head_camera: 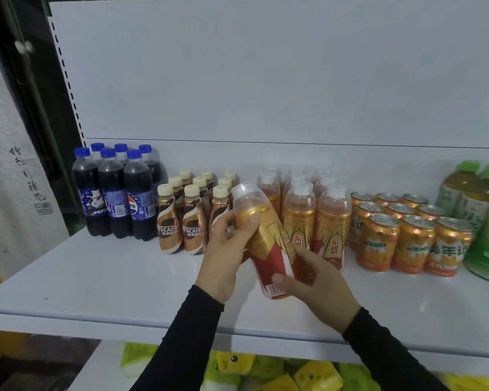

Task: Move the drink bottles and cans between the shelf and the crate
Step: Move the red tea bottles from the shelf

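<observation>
Hands: left hand [228, 244] and right hand [318, 286] both wrapped round one tilted bottle [261, 244].
Bottle: held just above the shelf [96, 277], before its row [308, 215].
Risk: swinging it could topple the neighbours.

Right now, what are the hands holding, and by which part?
One gold-and-red drink bottle, tilted: left hand grips its upper body below the cap, right hand its base.
</observation>
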The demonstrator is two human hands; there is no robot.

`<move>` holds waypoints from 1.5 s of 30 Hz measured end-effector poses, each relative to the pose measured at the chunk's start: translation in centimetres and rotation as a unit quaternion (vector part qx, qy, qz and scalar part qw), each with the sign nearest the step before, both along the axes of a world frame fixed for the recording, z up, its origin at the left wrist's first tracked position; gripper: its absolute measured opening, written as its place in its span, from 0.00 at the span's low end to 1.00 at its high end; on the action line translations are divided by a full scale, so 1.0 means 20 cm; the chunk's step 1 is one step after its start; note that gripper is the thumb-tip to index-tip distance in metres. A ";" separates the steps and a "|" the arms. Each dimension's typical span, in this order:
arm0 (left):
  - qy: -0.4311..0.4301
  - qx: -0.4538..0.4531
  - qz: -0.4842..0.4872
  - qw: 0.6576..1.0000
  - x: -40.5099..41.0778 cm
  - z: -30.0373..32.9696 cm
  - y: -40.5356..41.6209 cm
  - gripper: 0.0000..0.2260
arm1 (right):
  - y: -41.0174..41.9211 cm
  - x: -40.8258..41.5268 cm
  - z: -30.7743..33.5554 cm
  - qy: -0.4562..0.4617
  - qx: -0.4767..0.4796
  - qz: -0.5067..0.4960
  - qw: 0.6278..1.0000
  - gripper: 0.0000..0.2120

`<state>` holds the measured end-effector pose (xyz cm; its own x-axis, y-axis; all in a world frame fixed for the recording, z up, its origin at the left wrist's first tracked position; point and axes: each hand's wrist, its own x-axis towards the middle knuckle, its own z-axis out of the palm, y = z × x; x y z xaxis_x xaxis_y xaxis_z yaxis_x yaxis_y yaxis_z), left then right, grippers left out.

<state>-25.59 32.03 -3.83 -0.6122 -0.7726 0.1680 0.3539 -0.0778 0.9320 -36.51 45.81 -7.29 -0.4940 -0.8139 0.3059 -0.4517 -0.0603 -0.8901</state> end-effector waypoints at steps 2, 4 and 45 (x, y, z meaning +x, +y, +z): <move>-0.008 0.007 -0.034 0.999 0.01 0.00 -0.01 0.15 | 0.01 -0.02 -0.01 -0.087 -0.020 0.053 0.995 0.32; -0.011 0.025 -0.060 0.998 0.01 0.01 -0.01 0.18 | 0.01 -0.03 -0.01 -0.156 -0.020 0.103 0.982 0.32; -0.006 0.042 -0.059 0.997 0.02 0.05 -0.04 0.22 | -0.01 -0.03 0.05 -0.272 -0.009 0.123 0.954 0.18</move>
<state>-25.17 31.15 -2.82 -0.7015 -0.7058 0.0986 0.3273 -0.1962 0.9243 -37.17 45.58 -6.30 -0.3779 -0.9228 0.0744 0.1070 -0.1233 -0.9866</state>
